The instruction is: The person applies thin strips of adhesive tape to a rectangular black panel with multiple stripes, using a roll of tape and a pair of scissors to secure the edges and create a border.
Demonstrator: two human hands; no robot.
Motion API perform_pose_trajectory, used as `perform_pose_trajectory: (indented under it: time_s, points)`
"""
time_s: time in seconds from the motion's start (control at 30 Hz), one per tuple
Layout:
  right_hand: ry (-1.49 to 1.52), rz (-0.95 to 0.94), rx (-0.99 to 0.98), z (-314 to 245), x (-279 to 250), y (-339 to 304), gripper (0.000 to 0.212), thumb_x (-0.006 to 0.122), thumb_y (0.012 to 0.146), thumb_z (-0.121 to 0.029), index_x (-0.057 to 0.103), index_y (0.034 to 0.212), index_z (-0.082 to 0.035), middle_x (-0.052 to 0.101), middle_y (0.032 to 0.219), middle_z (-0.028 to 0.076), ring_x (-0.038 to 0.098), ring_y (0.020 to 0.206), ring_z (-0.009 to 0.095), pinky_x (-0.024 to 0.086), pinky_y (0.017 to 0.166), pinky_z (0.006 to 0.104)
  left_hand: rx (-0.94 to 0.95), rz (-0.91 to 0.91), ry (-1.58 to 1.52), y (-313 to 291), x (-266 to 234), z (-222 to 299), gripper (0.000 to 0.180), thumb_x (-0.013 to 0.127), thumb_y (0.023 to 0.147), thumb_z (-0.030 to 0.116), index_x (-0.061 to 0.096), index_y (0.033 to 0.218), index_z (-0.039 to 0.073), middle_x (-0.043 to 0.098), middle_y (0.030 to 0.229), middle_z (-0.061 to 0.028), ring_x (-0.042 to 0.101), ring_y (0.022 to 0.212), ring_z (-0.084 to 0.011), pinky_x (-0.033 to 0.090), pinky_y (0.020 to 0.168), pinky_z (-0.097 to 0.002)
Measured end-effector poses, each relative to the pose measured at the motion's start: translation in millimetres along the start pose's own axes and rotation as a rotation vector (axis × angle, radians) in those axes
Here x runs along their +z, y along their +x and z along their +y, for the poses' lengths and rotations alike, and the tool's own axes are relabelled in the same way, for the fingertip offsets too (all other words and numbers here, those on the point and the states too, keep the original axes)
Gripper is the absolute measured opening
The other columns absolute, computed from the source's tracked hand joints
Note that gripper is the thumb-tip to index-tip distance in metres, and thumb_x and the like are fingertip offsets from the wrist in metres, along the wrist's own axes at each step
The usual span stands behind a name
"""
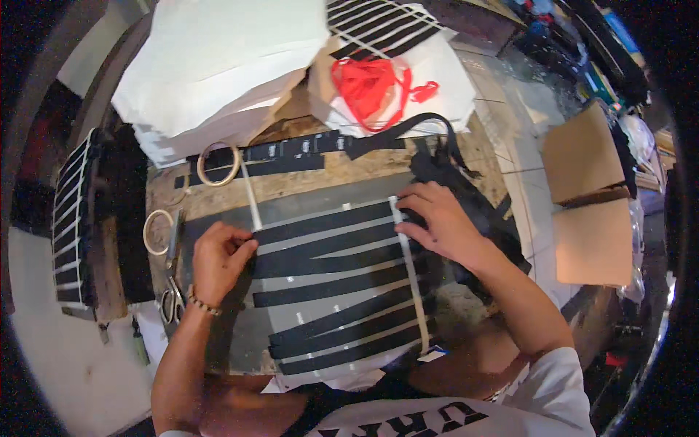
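Black strips (328, 288) pinned on grey board (218, 342)
Left hand (218, 258), right hand (437, 222) pressed flat, nothing grasped; strips judged light, limp, best held at ends.

So there's a row of black straps (328, 288) lying flat, side by side, across a grey board (240, 339). They run roughly left to right, fanned slightly, with a pale tape strip (413, 284) crossing their right ends.
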State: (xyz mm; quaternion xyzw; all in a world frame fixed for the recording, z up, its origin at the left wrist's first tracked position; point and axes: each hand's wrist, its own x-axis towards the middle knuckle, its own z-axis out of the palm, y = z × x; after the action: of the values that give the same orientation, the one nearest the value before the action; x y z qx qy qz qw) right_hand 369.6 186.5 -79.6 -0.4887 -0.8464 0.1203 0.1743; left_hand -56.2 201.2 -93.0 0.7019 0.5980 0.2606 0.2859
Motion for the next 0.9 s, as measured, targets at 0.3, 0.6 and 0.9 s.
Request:
perform_pose_trajectory:
  time_s: [0.3,0.6,0.9]
  points:
    - [0.197,0.164,0.075,21.7,-6.9,-9.4,0.034,0.085,0.086,-0.017,0.069,0.113,-0.004,0.07,0.12,0.015,0.065,0.118,0.038,0.051,0.105,0.0472,-0.115,-0.029,-0.057,5.3,4.2,1.3,0.023,0.088,0.081,0.01,0.075,0.099,0.001,0.072,0.087,-0.0073,0.067,0.071,-0.0147,0.054,0.066,-0.0307]
    - [0.194,0.165,0.036,15.4,-1.2,-5.8,0.024,0.08,0.088,-0.014,0.074,0.106,0.0,0.07,0.114,0.016,0.066,0.11,0.037,0.054,0.098,0.0456,-0.113,-0.043,-0.086,6.0,6.5,-11.3,0.015,0.083,0.087,0.006,0.073,0.094,0.0,0.07,0.088,-0.0062,0.066,0.072,-0.0125,0.053,0.065,-0.0286]
    - [0.091,0.087,-0.063,3.5,12.8,-1.5,0.018,0.08,0.089,-0.009,0.078,0.104,0.001,0.072,0.116,0.015,0.068,0.104,0.034,0.056,0.093,0.0434,-0.154,-0.092,-0.366,10.8,-3.1,-1.3,0.011,0.074,0.1,0.005,0.066,0.106,0.0,0.068,0.094,-0.0019,0.065,0.083,-0.0088,0.055,0.073,-0.0265]
